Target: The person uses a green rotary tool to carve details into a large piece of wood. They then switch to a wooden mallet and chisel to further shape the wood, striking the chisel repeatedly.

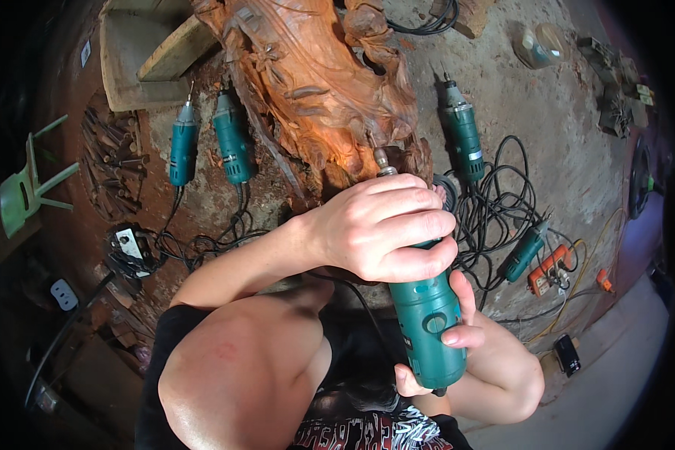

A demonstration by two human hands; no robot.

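A green die grinder point(420, 319) is tilted in front of me, its metal collet and thin bit pointing away toward a reddish-brown carved wood piece point(326, 82). My left hand point(386, 229) is wrapped over the grinder's front part. Around the rear of its body curl the fingers of my right hand point(463, 330), with part of that hand hidden behind the tool. The bit's tip is at the near end of the carving; whether it touches the wood I cannot tell. Grain, folds and hollows show across the carved surface.
Left of the carving lie two more green grinders point(182, 146) point(232, 142), near a wooden box point(120, 75) and a heap of wood pieces point(112, 161). To the right are another grinder point(465, 135), tangled black cables point(502, 202) and an orange power strip point(551, 268). A green chair point(22, 191) stands far left.
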